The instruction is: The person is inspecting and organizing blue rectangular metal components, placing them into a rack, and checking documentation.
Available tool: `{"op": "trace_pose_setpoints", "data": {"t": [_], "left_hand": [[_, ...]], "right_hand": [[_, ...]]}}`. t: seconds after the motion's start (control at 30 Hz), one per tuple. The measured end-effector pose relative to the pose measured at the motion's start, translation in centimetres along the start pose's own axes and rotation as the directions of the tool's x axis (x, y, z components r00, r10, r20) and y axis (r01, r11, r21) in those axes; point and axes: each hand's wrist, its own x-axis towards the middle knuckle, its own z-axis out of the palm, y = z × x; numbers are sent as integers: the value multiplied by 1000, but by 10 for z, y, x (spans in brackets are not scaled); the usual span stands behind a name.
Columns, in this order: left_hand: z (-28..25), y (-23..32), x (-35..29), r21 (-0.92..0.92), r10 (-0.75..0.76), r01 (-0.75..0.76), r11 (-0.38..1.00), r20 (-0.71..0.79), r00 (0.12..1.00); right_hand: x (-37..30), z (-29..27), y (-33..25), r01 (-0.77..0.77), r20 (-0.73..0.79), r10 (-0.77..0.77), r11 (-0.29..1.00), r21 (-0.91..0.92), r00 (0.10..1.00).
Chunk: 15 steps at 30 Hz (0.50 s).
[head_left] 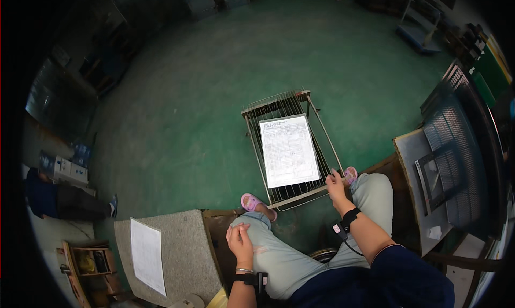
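Paper (289,151) lay flat on the rack (274,104), probably for easy reading. Left hand (240,242) hung loosely open, nearer the wearer than the rack; right hand (336,187) was by the rack's near corner, couldn't tell if gripping.

White sheet (289,151) flat on wire rack (276,104)

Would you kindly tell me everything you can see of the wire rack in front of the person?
The wire rack is a long, metal-looking frame with thin, parallel wires running lengthwise, bars across both ends and a rail along its right side. It extends forward and slightly leftward over the green floor. A white sheet lies on it. The right hand is by its near right corner; contact is unclear.
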Motion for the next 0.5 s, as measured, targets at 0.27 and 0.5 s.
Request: {"op": "trace_pose_setpoints", "data": {"t": [0.27, 0.5], "left_hand": [[-3, -5, -2, 45, -19, 18, 999, 22, 1000], [-2, -5, -2, 57, -9, 7, 998, 40, 999]], "right_hand": [[-86, -7, 65, -288, 465, 452, 878, -381, 761], [-102, 11, 82, 246, 682, 218, 821, -514, 698]]}}
